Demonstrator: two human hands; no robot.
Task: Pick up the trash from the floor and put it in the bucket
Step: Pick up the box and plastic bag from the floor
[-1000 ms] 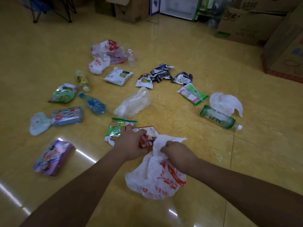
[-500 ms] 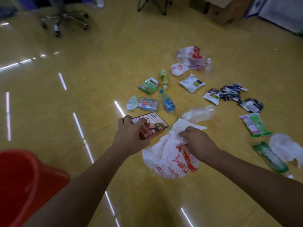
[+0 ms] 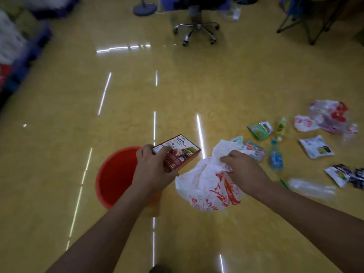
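- Yellow glossy floor (image 3: 137, 95) fills the view, streaked with thin white reflections of lights.
- At 12 o'clock a chair (image 3: 197, 26) stands on a wheeled star base; at 1 o'clock is a dark folding frame (image 3: 307, 22). Blurred blue and white goods line the edge at 10 o'clock; I cannot tell what they are.
- The bucket (image 3: 110, 174), red and round, stands mouth up on the floor at 8 o'clock, partly hidden by my left forearm.
- My left grip (image 3: 155, 172) is clamped on a box (image 3: 177, 154), red-brown and printed, with fingers and thumb curled round its near end. The box is tilted in the air, over the bucket's 3 o'clock rim, its far end pointing to 2 o'clock.
- My right grip (image 3: 244, 172) is bunched tight on the upper folds of a bag (image 3: 206, 186), white with red print. The bag hangs from it at 3 o'clock of the box, just beside it; whether they touch I cannot tell.
- More trash lies on the floor from 2 to 4 o'clock:
- a blue bottle (image 3: 275, 156) just past my right grip, and a yellow bottle (image 3: 280, 128) beyond it;
- a green packet (image 3: 260, 130) and a white packet (image 3: 316, 147);
- crumpled red-and-white bags (image 3: 327, 117) farthest out;
- dark wrappers (image 3: 346, 175) at the right edge, and blurred clear plastic (image 3: 311, 189) near my right forearm;
- one colourful packet (image 3: 254, 151) partly hidden behind the bag.
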